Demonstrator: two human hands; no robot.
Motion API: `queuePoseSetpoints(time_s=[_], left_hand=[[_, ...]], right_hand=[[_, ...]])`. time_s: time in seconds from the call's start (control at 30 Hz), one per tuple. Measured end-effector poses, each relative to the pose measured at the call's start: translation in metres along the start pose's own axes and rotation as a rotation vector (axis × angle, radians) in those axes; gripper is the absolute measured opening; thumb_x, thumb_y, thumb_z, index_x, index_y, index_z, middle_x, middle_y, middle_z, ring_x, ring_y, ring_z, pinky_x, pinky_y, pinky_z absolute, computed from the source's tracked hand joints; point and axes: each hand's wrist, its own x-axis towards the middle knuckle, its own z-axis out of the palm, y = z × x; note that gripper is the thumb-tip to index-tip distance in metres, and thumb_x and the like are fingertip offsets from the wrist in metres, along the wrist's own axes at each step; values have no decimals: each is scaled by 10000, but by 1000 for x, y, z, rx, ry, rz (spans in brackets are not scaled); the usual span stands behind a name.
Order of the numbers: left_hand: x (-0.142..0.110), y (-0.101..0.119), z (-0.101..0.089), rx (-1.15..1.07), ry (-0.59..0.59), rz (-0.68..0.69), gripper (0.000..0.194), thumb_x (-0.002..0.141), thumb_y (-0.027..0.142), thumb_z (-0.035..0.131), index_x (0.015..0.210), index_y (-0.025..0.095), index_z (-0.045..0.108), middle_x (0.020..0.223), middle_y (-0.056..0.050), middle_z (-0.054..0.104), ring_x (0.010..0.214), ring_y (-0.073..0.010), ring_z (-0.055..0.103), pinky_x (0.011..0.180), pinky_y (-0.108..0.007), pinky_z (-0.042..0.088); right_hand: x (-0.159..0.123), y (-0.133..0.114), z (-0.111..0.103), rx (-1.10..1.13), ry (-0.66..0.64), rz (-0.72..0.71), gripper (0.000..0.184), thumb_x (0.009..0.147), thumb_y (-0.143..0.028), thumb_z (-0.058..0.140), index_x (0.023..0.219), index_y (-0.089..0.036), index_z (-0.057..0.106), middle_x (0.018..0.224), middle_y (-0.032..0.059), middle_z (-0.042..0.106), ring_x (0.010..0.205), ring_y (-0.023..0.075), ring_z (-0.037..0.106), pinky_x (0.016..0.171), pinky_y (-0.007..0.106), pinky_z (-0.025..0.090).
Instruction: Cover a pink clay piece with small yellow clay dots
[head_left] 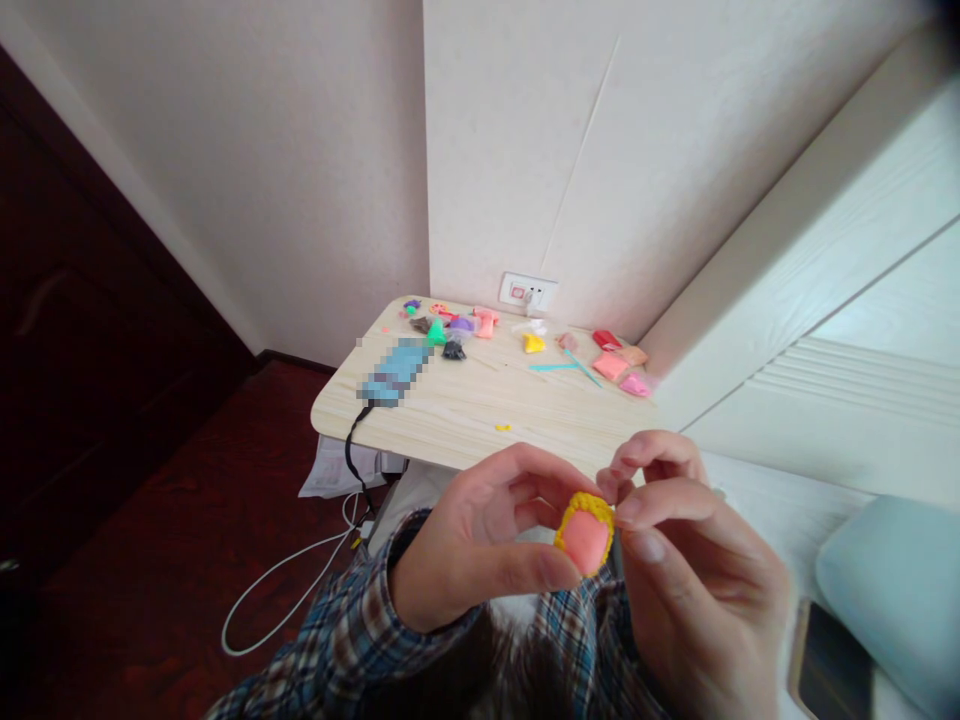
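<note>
Pink piece with a bumpy yellow rim point(586, 540): my head feed shows it in front of the pale table point(465, 400), grasped between thumb and fingers of the left hand point(487, 530). The right hand point(697, 560) curls its fingers at that rim; whether they pinch anything, I can't tell from here. A yellow scrap point(502, 428) lies on the table.

no words or numbers can be read here. the flat blue thing point(396, 372) with a thin black cord point(349, 452) is covered by blurry squares. any marks on the thin white sheet point(334, 472) below the pale wooden table point(450, 408) are too small to read.
</note>
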Motion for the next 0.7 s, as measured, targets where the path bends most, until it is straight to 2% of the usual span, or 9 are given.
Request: queuePoseSetpoints(time_s=[0.07, 0.2, 0.33, 0.47, 0.6, 0.7], left_hand=[[1, 1, 1, 52, 15, 26, 389, 727, 395, 956, 1016, 201, 782, 1001, -70, 746, 875, -163, 666, 825, -294, 573], [1, 1, 1, 188, -29, 160, 322, 819, 327, 882, 1107, 212, 797, 1062, -74, 735, 955, -175, 682, 891, -310, 585], [1, 3, 0, 292, -38, 200, 265, 897, 297, 806, 1158, 251, 815, 1059, -64, 669, 999, -186, 682, 915, -336, 608], [0, 5, -1, 293, -37, 202, 287, 878, 279, 826, 1165, 271, 827, 1055, -49, 633, 999, -170, 669, 940, -321, 610], [-1, 4, -1, 225, -3, 157, 344, 837, 225, 862, 1173, 237, 795, 1045, -49, 679, 966, -155, 680, 918, -290, 605], [0, 0, 0, 158, 41, 197, 266, 825, 175, 864, 1068, 209, 761, 1021, -39, 715, 933, -130, 694, 898, -246, 593]], right_hand=[[1, 2, -1, -12, -11, -32, 68, 919, -376, 810, 859, -357, 834, 1060, 44, 629, 1028, 240, 563, 872, 373, 444], [3, 6, -5, -16, -73, -144, 98, 963, -304, 745, 913, -323, 826, 1072, 45, 627, 1020, 226, 576, 831, 352, 446], [6, 7, -6, -19, -85, -148, 79, 957, -269, 749, 923, -311, 806, 1053, 40, 628, 1047, 221, 567, 851, 340, 457], [7, 5, -5, -60, -75, -151, 62, 932, -266, 774, 890, -303, 800, 1043, 45, 628, 1050, 237, 579, 856, 362, 451], [5, 5, -4, -97, -68, -156, 102, 945, -242, 754, 917, -313, 822, 1089, 50, 631, 1079, 245, 578, 843, 372, 437], [5, 7, -4, -114, -76, -167, 132, 967, -244, 727, 953, -320, 833, 1097, 54, 631, 1094, 245, 566, 852, 376, 433]])
